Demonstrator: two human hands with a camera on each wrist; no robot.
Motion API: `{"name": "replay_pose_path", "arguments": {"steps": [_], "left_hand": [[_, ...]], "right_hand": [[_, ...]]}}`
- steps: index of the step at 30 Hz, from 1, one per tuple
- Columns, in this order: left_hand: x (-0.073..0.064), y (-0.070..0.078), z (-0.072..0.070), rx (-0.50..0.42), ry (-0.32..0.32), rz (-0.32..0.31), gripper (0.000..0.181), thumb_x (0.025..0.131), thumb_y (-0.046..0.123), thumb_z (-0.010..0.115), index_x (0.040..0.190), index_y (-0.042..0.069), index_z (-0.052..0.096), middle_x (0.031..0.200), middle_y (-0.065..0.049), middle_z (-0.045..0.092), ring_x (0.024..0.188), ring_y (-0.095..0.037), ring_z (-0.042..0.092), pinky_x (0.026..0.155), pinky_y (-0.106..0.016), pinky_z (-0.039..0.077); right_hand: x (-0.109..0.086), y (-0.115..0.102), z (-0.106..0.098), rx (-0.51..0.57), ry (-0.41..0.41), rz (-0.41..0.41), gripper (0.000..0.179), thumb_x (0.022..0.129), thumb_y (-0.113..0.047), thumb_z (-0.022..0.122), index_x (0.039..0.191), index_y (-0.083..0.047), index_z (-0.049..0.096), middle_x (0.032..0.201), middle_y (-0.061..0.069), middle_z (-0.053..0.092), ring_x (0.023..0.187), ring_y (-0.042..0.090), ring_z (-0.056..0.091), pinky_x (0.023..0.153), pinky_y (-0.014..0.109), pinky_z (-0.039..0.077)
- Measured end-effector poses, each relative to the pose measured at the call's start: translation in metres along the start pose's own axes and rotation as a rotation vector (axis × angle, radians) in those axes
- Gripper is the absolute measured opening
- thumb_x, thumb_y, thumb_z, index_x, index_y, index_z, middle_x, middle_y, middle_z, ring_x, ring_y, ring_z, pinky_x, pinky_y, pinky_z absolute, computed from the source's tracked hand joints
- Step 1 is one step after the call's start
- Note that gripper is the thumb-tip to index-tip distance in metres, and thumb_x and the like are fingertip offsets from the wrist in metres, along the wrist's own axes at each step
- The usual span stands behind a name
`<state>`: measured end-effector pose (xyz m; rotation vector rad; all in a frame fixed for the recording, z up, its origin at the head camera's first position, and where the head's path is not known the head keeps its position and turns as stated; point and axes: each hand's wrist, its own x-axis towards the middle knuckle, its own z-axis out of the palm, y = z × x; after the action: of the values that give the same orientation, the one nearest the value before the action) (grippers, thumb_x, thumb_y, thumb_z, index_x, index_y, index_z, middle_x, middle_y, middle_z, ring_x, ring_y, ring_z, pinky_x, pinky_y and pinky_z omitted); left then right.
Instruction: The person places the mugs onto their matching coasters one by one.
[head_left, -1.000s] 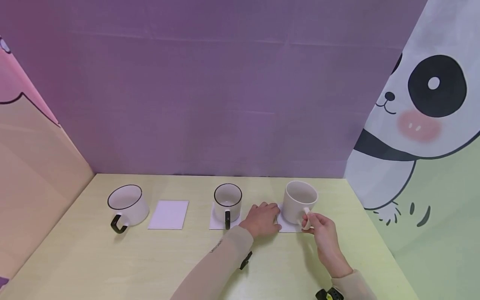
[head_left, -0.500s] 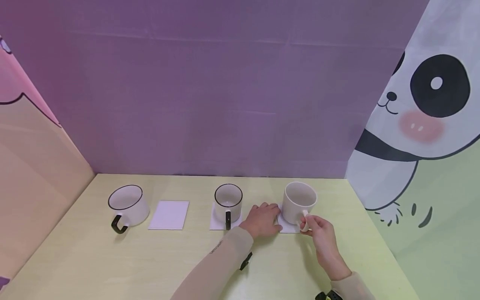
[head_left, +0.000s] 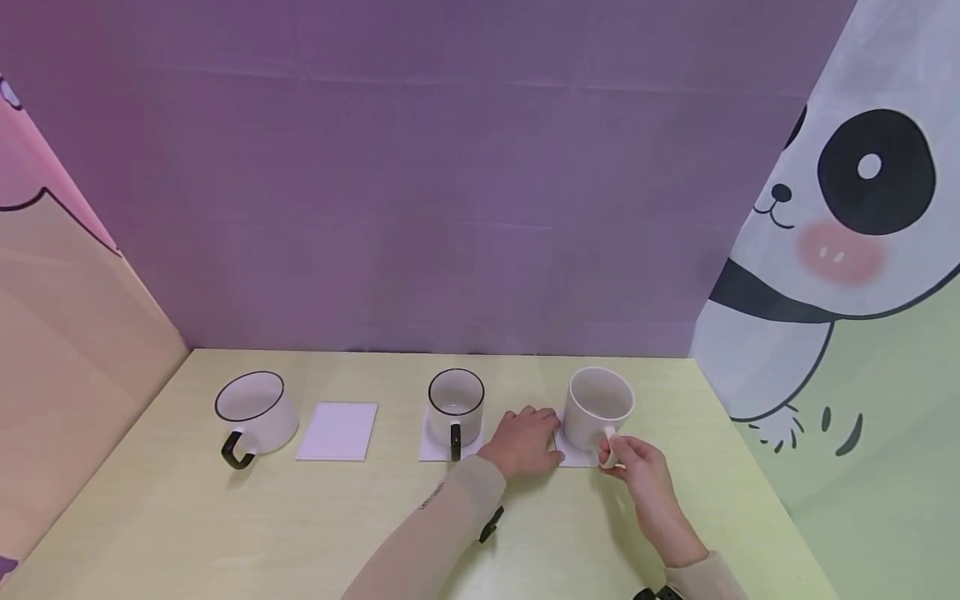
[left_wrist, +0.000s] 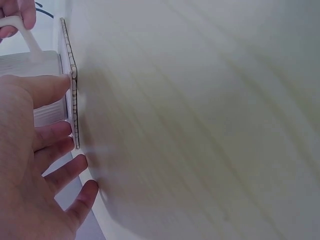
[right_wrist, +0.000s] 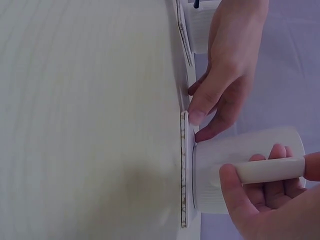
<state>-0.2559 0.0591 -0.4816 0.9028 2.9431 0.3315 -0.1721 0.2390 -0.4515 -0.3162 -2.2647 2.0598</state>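
A plain white mug (head_left: 588, 421) stands upright over the right-hand white square coaster (head_left: 574, 457), its base right at the coaster's top. My right hand (head_left: 647, 479) pinches the mug's handle (right_wrist: 272, 171), thumb on one side and curled fingers on the other. At the coaster's left side, my left hand (head_left: 523, 442) reaches in with fingers spread. Its thumb (left_wrist: 52, 89) and nearest fingers touch the coaster's edge, holding nothing in the palm. A black-rimmed mug (head_left: 456, 417) with a black handle sits on the middle coaster (head_left: 431, 450), just left of my left hand.
Farther left on the pale wooden table (head_left: 285, 533) lies a bare white coaster (head_left: 337, 431). Beside it stands a wider black-rimmed mug (head_left: 262, 421) with a black handle. A purple backdrop (head_left: 450, 208) rises behind the table, with a panda-printed panel (head_left: 825, 350) at the right.
The white mug has shifted slightly left and toward me, with my right hand still on its handle. My left hand stays at the coaster's edge.
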Motion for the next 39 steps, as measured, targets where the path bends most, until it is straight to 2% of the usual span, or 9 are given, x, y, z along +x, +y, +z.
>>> {"name": "replay_pose_path", "arguments": {"steps": [13, 24, 34, 39], "left_hand": [[0.001, 0.004, -0.003, 0.006, -0.005, -0.013, 0.045, 0.093, 0.044, 0.067, 0.131, 0.020, 0.064, 0.143, 0.006, 0.056, 0.125, -0.017, 0.052, 0.096, -0.041, 0.046], [0.002, 0.006, -0.006, 0.029, 0.006, -0.001, 0.024, 0.091, 0.038, 0.071, 0.101, 0.016, 0.067, 0.118, 0.004, 0.066, 0.102, -0.019, 0.058, 0.083, -0.036, 0.050], [-0.007, 0.011, -0.014, 0.035, -0.013, 0.043, 0.023, 0.095, 0.030, 0.068, 0.107, 0.011, 0.070, 0.095, 0.001, 0.061, 0.087, -0.017, 0.056, 0.071, -0.030, 0.051], [-0.013, 0.015, -0.021, 0.091, 0.026, 0.065, 0.023, 0.097, 0.029, 0.066, 0.111, 0.011, 0.070, 0.096, 0.000, 0.064, 0.087, -0.017, 0.059, 0.069, -0.031, 0.053]], "right_hand": [[0.002, -0.002, -0.001, -0.069, -0.021, -0.018, 0.028, 0.106, -0.009, 0.047, 0.101, 0.014, 0.062, 0.082, 0.006, 0.062, 0.086, 0.014, 0.060, 0.084, 0.035, 0.058], [0.004, -0.001, 0.000, -0.079, -0.014, -0.001, 0.027, 0.106, -0.008, 0.047, 0.096, 0.012, 0.063, 0.079, 0.006, 0.061, 0.083, 0.016, 0.059, 0.081, 0.036, 0.058], [0.005, -0.003, -0.001, -0.082, -0.027, 0.012, 0.028, 0.106, -0.009, 0.047, 0.100, 0.014, 0.062, 0.081, 0.006, 0.062, 0.085, 0.016, 0.060, 0.083, 0.037, 0.058], [0.005, -0.003, -0.001, -0.075, -0.032, 0.009, 0.029, 0.106, -0.009, 0.047, 0.100, 0.015, 0.062, 0.081, 0.006, 0.061, 0.084, 0.017, 0.060, 0.082, 0.036, 0.058]]}}
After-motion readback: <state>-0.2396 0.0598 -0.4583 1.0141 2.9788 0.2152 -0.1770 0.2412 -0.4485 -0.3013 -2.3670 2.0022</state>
